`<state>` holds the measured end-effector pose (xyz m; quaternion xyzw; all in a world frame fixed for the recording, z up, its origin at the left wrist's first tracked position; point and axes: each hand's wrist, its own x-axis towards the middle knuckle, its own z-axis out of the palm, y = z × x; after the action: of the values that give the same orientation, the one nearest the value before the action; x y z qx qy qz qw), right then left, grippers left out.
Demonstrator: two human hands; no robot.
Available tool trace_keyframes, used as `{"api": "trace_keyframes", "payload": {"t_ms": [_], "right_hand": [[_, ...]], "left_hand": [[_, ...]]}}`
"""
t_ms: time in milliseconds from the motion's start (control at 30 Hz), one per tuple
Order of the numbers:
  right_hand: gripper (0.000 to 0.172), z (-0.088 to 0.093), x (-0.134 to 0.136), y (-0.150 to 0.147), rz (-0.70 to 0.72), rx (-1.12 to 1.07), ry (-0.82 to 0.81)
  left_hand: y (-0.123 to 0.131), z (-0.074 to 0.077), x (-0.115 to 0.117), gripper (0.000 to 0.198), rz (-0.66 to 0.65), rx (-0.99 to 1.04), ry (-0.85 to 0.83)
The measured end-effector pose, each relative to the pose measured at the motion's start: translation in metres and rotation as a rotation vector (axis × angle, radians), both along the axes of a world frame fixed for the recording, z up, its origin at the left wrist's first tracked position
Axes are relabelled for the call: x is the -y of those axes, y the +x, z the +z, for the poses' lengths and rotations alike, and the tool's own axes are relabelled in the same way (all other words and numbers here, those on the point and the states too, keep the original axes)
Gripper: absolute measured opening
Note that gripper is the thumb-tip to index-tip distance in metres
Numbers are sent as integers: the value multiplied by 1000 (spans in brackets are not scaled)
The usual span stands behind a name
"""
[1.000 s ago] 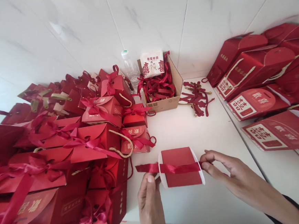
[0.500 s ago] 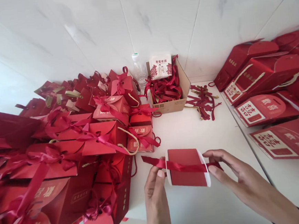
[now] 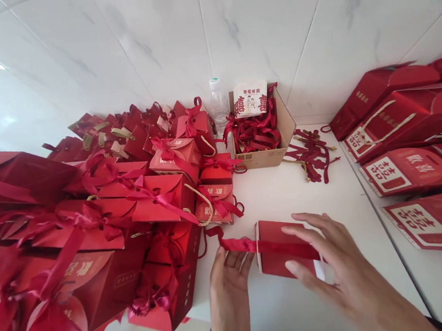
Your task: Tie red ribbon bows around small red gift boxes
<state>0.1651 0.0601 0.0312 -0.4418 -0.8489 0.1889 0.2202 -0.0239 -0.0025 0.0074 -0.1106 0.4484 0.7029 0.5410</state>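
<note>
So much red over here

Closest to me, the left hand [image 3: 229, 292] is palm-up with curled fingers by a dark-red satin ribbon [image 3: 238, 244]; can't tell if it's pinching it. The right hand [image 3: 337, 253] is open, fingers spread over the right end of a small red cardboard box [image 3: 277, 269]. That box sits on the white tabletop [image 3: 273, 197], ribbon running across it. Further back: a brown cardboard carton [image 3: 268, 158] full of ribbons, then a clear plastic bottle [image 3: 219, 107] by the wall.

ribbon [image 3: 267, 247]: glossy cloth; sm box [image 3: 277, 268]: smooth matt card; btl [image 3: 219, 104]: clear plastic
</note>
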Motion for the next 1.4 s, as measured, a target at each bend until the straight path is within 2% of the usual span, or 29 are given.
{"api": "trace_keyframes", "payload": {"t_ms": [167,233,367,467,567,700,867,1067,1233,1400], "right_hand": [[29,2,7,27,-328,-163,-145],[28,-2,10,36,-390,-170,-185],[36,-11,15,39,-391,-148,-364],[42,-10,15,32,-347,-172,-519],[40,-6,12,27,-310,-202,-613],[38,-3,12,32,-325,-212,-616],[42,-4,18,42,-427,-222,-609],[43,8,24,32,-612,-372,-528],[41,14,25,19,-601,-434,-456],[40,20,30,8,-652,-473,-551]], "left_hand": [[5,-6,9,45,-152,-222,19],[8,-10,13,48,-223,-326,9],[11,-14,15,50,-205,-415,-21],[11,-8,10,50,-196,-459,41],[10,-2,5,44,-186,-478,41],[5,-5,2,35,-147,-448,-1],[3,-7,4,30,-110,-497,13],[5,-1,2,36,-182,-692,1],[7,3,-1,29,-238,-778,77],[13,13,-2,32,-274,-815,43]]}}
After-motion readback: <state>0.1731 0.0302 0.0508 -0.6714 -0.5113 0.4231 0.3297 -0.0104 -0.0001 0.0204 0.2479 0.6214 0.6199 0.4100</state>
